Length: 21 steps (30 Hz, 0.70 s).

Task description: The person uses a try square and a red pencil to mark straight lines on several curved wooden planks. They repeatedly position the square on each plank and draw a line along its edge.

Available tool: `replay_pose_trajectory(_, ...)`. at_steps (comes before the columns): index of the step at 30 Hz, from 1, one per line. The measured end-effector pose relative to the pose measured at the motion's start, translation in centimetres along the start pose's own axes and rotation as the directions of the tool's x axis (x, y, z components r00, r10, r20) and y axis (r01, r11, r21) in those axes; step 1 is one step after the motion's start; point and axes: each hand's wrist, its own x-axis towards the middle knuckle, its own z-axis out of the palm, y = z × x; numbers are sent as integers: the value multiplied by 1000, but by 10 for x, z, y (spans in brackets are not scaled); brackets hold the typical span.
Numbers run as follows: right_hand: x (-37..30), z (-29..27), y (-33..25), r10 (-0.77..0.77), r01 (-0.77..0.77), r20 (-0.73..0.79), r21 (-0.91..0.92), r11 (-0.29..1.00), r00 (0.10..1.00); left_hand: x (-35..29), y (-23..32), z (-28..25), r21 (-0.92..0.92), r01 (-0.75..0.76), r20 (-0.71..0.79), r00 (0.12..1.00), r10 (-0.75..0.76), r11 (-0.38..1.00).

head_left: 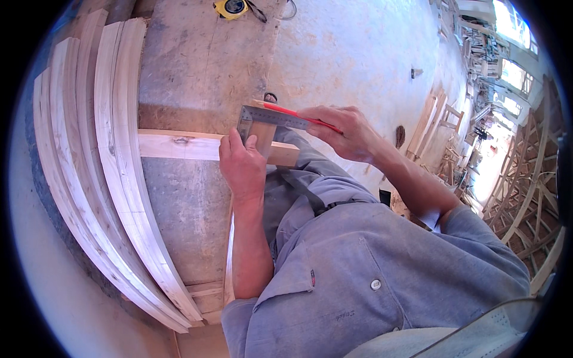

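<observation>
My left hand (242,164) is closed round the stock of a metal try square, at the end of a short upright-looking wood piece (262,136). The square's graduated blade (277,116) lies across the top of that piece, pointing right. In my right hand (343,131) is a red pencil (280,108); its tip rests near the blade's corner, along the far edge. Those fingers also touch or nearly touch the blade's right end. A pale wooden bar (179,145) with a knot runs from the left to beneath my left hand. My left fingers partly hide the square's stock.
Several long pale boards (122,119) lie side by side on the left of the brown bench top (185,203). A yellow tape measure (231,8) sits at the far edge. Wood strips (425,125) and stacked curved wooden parts (531,179) stand on the right, beyond the concrete floor (352,53).
</observation>
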Motion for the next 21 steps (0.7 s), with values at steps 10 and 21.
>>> replay_pose_trajectory(10, -21, -26, -7, 181, -64, 210, -469, 881, 961, -2, -1, 5, 3, 13, -26, 1000, -13, 1000)
replay_pose_trajectory(21, -50, 2, 5, 2, -3, -9, -161, 987, 1000, -59, -51, -36, 25, 169, -24, 985, -169, 985)
